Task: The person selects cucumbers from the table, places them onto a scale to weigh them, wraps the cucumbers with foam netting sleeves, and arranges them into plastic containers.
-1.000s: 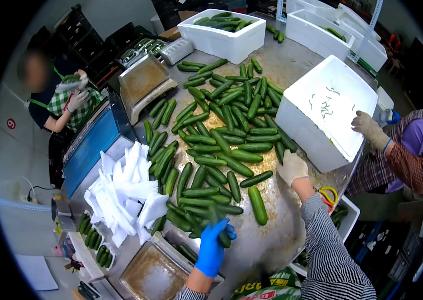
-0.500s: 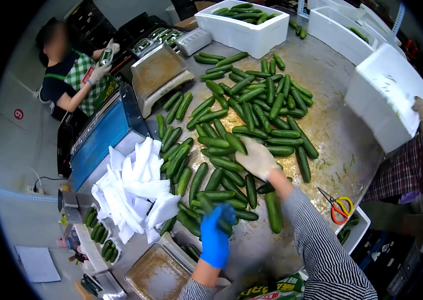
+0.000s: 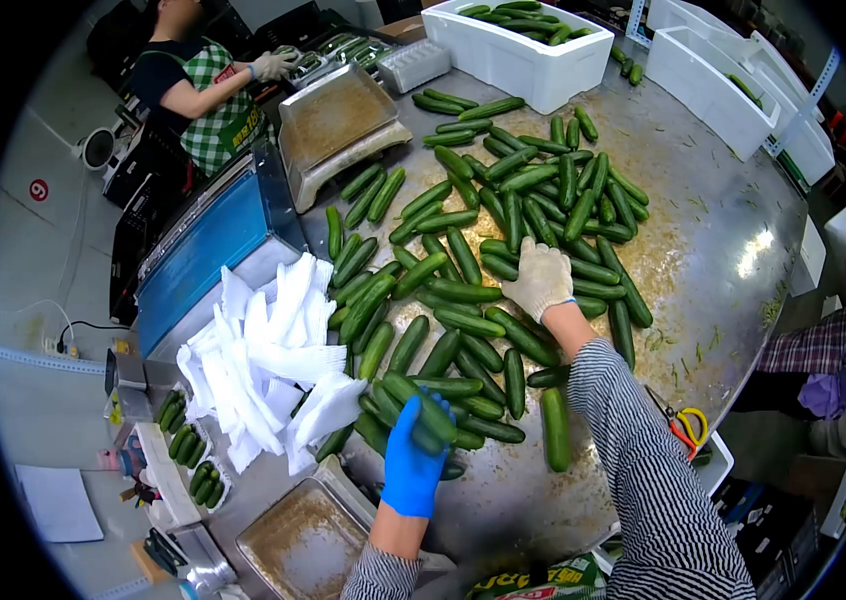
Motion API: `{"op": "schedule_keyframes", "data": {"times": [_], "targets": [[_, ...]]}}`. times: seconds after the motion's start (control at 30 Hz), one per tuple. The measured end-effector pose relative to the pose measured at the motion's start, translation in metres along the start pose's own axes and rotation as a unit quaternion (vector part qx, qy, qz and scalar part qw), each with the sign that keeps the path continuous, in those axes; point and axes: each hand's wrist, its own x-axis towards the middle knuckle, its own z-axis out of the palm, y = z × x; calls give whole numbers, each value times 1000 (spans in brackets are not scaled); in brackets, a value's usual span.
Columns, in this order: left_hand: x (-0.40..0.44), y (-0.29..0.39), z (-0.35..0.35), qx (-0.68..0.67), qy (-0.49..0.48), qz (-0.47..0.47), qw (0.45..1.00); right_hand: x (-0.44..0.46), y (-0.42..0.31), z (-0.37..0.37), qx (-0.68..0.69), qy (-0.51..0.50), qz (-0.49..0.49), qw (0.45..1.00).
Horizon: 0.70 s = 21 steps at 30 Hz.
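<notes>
Many green cucumbers (image 3: 463, 291) lie spread in a pile on the metal table (image 3: 713, 260). In its blue glove, my left hand (image 3: 415, 462) is closed round cucumbers (image 3: 421, 415) above the near edge of the pile. My right hand (image 3: 541, 280), in a pale glove, reaches into the middle of the pile with its fingertips down on the cucumbers; whether it grips one is hidden. To the left of the pile lies a heap of white foam sleeves (image 3: 268, 360).
Two scales (image 3: 333, 120) (image 3: 303, 530) stand left, beside a blue-topped machine (image 3: 203, 265). White foam boxes (image 3: 533, 65) are at the back. Scissors (image 3: 688, 430) lie near the right edge. One person (image 3: 208, 90) stands back left, another (image 3: 843, 340) at the right.
My right hand left the spot beside the pile and moved over its middle. My left hand still holds cucumbers. The co-worker at the right has taken the white box off the table.
</notes>
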Motion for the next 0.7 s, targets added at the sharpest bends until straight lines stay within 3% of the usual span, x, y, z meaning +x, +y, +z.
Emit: {"op": "schedule_keyframes", "data": {"times": [0.1, 0.13, 0.2, 0.23, 0.27, 0.3, 0.33, 0.4, 0.43, 0.53, 0.57, 0.63, 0.67, 0.7], "targets": [[0, -5, -1, 0, -5, 12, 1000, -16, -5, -18, 81, -18, 1, 997], [-1, -7, -6, 30, -17, 32, 999, -31, -9, -26, 162, 20, -8, 987], [-17, -5, 0, 59, -23, 68, 996, -75, -43, -85, 277, -90, 27, 956], [-27, -2, 6, 76, -27, 84, 993, -97, -57, -88, 311, -127, -31, 941], [-37, 2, 4, 89, -23, 94, 991, -123, -75, -80, 368, -85, -136, 916], [-49, 10, -1, 110, -25, 119, 986, -150, -98, -78, 387, -107, -192, 896], [-52, 12, -22, 108, -19, 201, 973, -171, -120, -95, 357, -226, -205, 883], [-91, 36, -45, 123, -33, 269, 955, -213, -153, -83, 394, -213, -258, 856], [-114, 47, -58, 144, 31, 304, 941, -236, -174, -63, 429, -147, -283, 845], [-182, 67, -108, 231, 301, 322, 867, -289, -218, -62, 382, -182, -366, 829], [-193, 64, -94, 240, 309, 353, 850, -304, -229, -47, 365, -170, -407, 820], [-204, 82, -193, 352, 316, 351, 808, -294, -235, -31, 437, -116, -454, 768], [-209, 74, -168, 380, 337, 392, 767, -289, -234, -29, 469, -93, -476, 738], [-213, 65, -143, 404, 357, 430, 724, -255, -218, -52, 421, -70, -430, 795]]}}
